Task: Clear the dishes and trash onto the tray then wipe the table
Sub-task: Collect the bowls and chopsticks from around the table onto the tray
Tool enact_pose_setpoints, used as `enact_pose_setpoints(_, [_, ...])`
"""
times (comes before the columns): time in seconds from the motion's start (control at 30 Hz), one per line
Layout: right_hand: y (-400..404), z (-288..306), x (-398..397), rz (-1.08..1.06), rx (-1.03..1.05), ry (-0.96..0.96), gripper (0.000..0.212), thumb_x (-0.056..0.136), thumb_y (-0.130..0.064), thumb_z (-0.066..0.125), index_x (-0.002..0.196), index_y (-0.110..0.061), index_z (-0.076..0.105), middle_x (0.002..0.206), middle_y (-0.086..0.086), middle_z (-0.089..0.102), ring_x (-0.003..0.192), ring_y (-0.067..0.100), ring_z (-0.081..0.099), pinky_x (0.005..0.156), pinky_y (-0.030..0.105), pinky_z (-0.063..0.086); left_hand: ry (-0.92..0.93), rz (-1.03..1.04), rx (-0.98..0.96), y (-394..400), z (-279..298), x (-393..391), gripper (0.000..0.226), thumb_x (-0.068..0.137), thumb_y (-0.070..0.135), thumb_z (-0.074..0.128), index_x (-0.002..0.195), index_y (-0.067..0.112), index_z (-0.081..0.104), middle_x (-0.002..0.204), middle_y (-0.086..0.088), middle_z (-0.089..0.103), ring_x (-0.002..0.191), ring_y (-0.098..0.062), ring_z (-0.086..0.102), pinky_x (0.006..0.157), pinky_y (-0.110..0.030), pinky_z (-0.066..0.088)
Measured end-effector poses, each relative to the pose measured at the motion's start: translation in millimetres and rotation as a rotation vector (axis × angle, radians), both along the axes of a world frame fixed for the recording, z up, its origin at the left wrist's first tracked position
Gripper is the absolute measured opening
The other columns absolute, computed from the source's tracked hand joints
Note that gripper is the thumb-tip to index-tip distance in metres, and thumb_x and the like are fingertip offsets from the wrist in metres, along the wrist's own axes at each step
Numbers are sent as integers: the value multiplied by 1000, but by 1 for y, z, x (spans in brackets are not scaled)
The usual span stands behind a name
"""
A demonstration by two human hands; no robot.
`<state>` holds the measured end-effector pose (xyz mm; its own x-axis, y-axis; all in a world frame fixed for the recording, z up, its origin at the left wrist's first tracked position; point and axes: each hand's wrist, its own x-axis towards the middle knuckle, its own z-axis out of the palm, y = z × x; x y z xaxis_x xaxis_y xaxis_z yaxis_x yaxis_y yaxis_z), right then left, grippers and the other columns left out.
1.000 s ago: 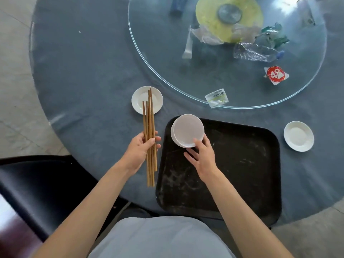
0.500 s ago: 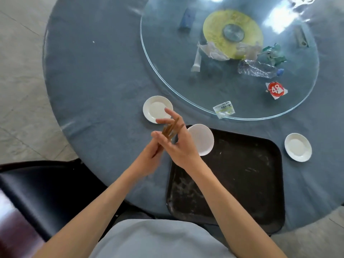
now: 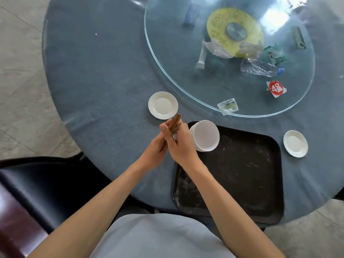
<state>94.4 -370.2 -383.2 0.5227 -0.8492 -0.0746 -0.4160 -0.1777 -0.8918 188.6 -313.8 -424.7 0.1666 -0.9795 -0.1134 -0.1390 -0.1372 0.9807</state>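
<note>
Both hands have come together since a second ago, when the left one alone held the chopsticks out over the cloth and the right one was setting the bowls down; the chopsticks have swung from lying along the desk to pointing up and away.

Largest first: the round desk under a blue-grey cloth [image 3: 96, 75] carries a clear glass turntable [image 3: 167, 58] strewn with trash, and at its near edge the black rectangular plastic tray [image 3: 242, 183]. In the tray's far-left corner sits the stack of white round bowls [image 3: 204, 135].

The left hand [image 3: 154, 151] and right hand [image 3: 181, 146] are pressed together just left of that corner, both curled around the bundle of brown wooden chopsticks [image 3: 175, 122]. Only the tips show above the fingers, beside the bowls' rim; the long axis tilts up and to the far right. The rest is hidden in the palms.

My reading: the tray lies directly right of the hands, with the right hand nearer, so laying the bundle down means carrying it rightward.

Two small white round saucers remain on the cloth, one [image 3: 162, 105] just beyond the hands, one [image 3: 295, 143] right of the tray.
</note>
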Motion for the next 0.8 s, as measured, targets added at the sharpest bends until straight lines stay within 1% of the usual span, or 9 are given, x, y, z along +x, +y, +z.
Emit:
enact_pose_setpoints(0.03, [-1,2,-2,4,-45,44,15,104,-35,62,92,-28,55,86,-14,58,91,11,54,81,15,39,-15,-20,-27,1,3,0,42,108,-3,37,149,-5,35,136,-10,57,133,-15,54,114,-36,44])
enact_pose_setpoints(0.1, [-5,13,-8,0,-84,59,19,104,-29,62,91,-16,61,87,-3,61,85,12,55,78,19,40,-43,-75,-72,3,9,0,44,107,1,40,150,10,37,139,-4,57,134,-12,53,112,-37,46])
enact_pose_setpoints(0.17, [-11,32,-20,-28,-79,27,20,104,-25,63,88,-14,61,82,-3,61,75,2,56,74,17,41,-74,-135,-69,2,12,-7,32,107,4,41,139,8,46,120,-11,64,113,-24,63,96,-45,53])
enact_pose_setpoints(0.23, [-17,51,-37,-65,-87,-9,20,101,-27,66,87,-13,62,77,-9,60,71,1,59,70,14,43,-86,-183,-55,-1,17,-19,21,108,12,41,124,0,48,94,-17,61,83,-33,60,75,-55,50])
enact_pose_setpoints(0.33, [-24,71,-72,-103,-19,-39,19,94,-28,76,103,-12,71,88,-2,73,78,14,69,73,27,57,-27,-210,-100,-9,35,-45,33,109,20,37,139,6,40,77,4,53,66,-17,51,63,-43,51])
enact_pose_setpoints(0.4, [-27,76,-97,-102,28,-30,19,93,-26,76,110,-18,71,94,-5,74,84,14,71,77,28,60,27,-254,-94,-17,44,-66,37,109,29,36,145,20,35,74,13,49,65,-12,51,63,-37,53])
enact_pose_setpoints(0.5, [-34,69,-134,-106,53,3,17,98,-30,66,110,-19,69,96,-2,74,90,17,74,83,36,63,153,-366,-39,-24,44,-100,14,106,37,38,114,39,49,77,16,50,68,-13,52,67,-42,58])
enact_pose_setpoints(0.67, [-46,27,-189,-127,264,20,8,105,-23,57,106,-24,65,93,-6,71,92,14,73,84,31,62,294,-386,143,-29,15,-154,18,109,25,42,122,18,51,87,2,59,73,-17,62,76,-39,61])
enact_pose_setpoints(0.8, [-53,-20,-223,-219,420,73,14,108,-29,52,109,-19,62,95,0,70,92,17,72,82,30,61,290,-304,309,-28,-18,-194,14,108,26,45,120,28,51,90,8,62,78,-10,61,78,-30,58])
